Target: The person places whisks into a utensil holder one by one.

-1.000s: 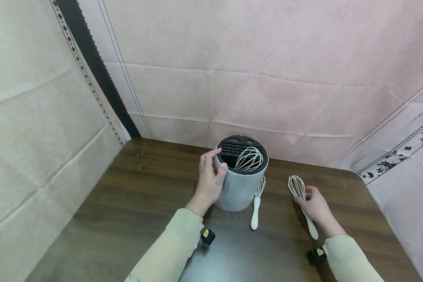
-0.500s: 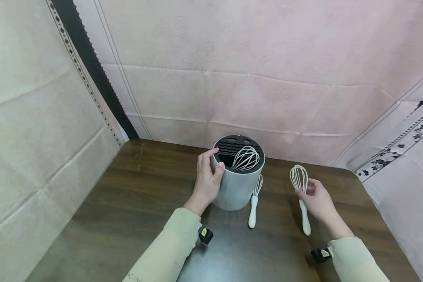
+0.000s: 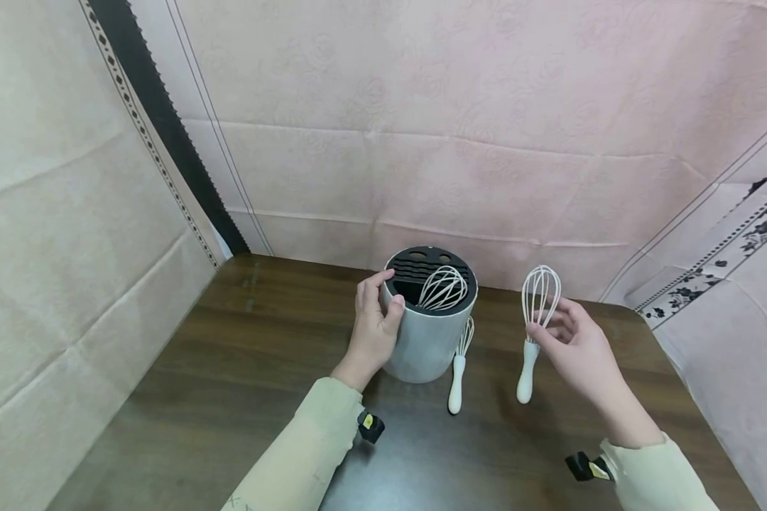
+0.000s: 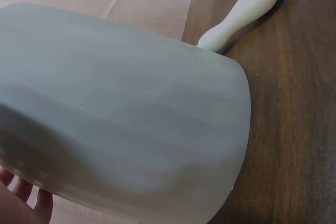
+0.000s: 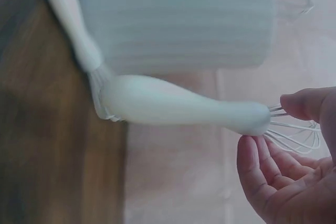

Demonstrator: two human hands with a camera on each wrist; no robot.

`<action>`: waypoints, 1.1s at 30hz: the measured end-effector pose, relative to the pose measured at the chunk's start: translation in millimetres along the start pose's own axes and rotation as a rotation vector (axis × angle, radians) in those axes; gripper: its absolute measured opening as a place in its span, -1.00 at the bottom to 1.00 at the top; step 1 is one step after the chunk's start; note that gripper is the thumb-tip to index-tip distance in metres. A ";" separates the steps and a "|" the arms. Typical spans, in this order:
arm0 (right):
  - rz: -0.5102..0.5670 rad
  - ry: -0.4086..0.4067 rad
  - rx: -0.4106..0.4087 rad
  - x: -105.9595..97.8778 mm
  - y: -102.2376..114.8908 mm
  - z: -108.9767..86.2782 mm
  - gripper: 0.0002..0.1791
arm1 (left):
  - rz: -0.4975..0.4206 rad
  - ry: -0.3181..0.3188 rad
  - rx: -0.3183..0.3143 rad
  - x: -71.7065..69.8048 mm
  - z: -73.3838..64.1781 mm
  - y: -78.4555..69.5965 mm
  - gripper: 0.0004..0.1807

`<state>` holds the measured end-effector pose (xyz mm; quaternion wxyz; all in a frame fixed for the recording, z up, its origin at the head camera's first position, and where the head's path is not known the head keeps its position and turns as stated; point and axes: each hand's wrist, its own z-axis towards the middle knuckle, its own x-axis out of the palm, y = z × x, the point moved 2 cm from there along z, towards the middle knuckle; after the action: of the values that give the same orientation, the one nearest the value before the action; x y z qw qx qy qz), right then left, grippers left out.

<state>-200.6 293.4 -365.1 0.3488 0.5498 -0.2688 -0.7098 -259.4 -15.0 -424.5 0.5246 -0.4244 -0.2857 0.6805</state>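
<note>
A light grey cylindrical utensil holder (image 3: 422,348) with a black slotted top stands upright on the table. My left hand (image 3: 375,330) grips its upper left side, thumb on the front, fingers along the rim. In the holder's opening sits one whisk, its white wire head (image 3: 444,287) sticking out on the right. Raised above the table at the right, a second white whisk (image 3: 527,372) is pinched by my right hand (image 3: 578,348) where wires meet handle, wires up. The right wrist view shows its handle (image 5: 184,103) beyond the fingertips.
Another white whisk (image 3: 457,390) lies against the holder's right base, its handle towards me. The dark wooden table (image 3: 262,411) ends at the back against a pale pink cloth hanging (image 3: 473,177). More patterned cloth hangs at both sides.
My right hand has lifted the whisk off the table, moving it up and slightly left, its handle swinging leftward. The left hand keeps its hold on the holder.
</note>
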 end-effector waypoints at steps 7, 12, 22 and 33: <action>0.188 -0.100 -0.086 -4.9 35.1 -10.1 -0.41 | -0.003 0.003 0.002 0.0 0.1 -0.5 -0.46; 0.406 -0.165 -0.197 -10.2 56.3 -14.6 -0.42 | -0.003 0.003 -0.002 -0.2 0.0 -0.9 -0.47; 0.754 -0.417 -0.294 -20.5 74.1 -17.9 -0.36 | 0.001 0.006 -0.007 0.3 0.0 -0.5 -0.46; 1.065 -0.574 -0.419 -16.0 83.4 -10.5 -0.24 | 0.006 0.002 0.000 0.3 0.2 -0.8 -0.46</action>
<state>-171.4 255.1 -294.4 0.6680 0.0493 -0.4432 -0.5958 -259.2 -14.4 -423.8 0.5228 -0.4261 -0.2837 0.6816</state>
